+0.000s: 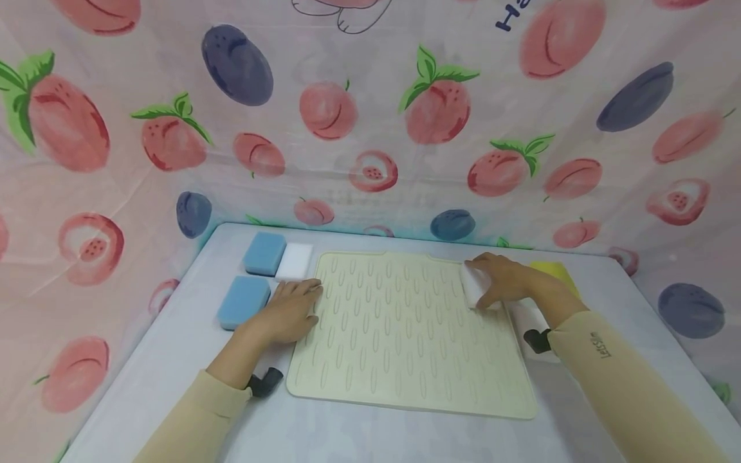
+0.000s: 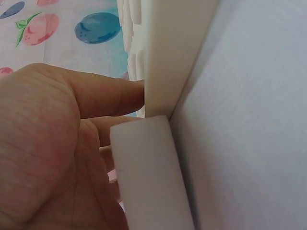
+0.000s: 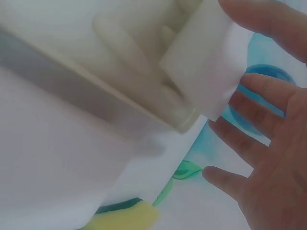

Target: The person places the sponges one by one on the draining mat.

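A cream draining mat [image 1: 405, 334] with rows of raised oval ribs lies in the middle of the table. My right hand [image 1: 502, 283] pinches a white sponge block [image 1: 475, 284] between thumb and fingers over the mat's far right corner. In the right wrist view that white block [image 3: 206, 62] stands against the ribs, tilted. My left hand [image 1: 292, 310] rests at the mat's left edge, fingertips on its rim. Close to the left palm, a white block [image 2: 148, 172] sits beside the mat's edge in the left wrist view.
Two blue sponges [image 1: 265, 254] and a white sponge [image 1: 295, 260] lie at the far left of the table. A yellow sponge [image 1: 552, 271] with a dark green side sits behind my right wrist. A fruit-print curtain [image 1: 370, 128] hangs behind the table.
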### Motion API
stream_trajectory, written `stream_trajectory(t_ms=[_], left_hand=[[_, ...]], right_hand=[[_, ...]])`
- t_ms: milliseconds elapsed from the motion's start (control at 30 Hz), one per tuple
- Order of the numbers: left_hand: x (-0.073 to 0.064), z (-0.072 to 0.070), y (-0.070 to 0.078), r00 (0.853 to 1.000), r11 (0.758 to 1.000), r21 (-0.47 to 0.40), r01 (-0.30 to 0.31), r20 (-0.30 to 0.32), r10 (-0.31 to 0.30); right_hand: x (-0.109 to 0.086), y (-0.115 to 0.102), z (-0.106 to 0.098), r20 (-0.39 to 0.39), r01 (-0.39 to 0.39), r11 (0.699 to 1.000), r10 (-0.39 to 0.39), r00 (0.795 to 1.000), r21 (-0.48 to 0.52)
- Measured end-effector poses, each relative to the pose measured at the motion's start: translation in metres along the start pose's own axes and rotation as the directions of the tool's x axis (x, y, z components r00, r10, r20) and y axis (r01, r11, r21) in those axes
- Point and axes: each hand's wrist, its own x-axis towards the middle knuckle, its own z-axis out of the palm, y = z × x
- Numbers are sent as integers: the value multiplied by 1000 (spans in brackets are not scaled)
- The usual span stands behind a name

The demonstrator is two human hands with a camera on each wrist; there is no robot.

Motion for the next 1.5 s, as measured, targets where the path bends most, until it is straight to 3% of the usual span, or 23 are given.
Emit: stream_trajectory(t_ms=[833, 1500], left_hand=[[-1, -2, 1, 1000, 1000, 3, -12, -1, 12], [-3, 1, 2, 1000, 1000, 3, -16, -8, 16]], right_hand=[[0, 2, 5, -36, 65, 998, -65, 997, 6], [-7, 5, 1, -42, 19, 999, -17, 999, 31]])
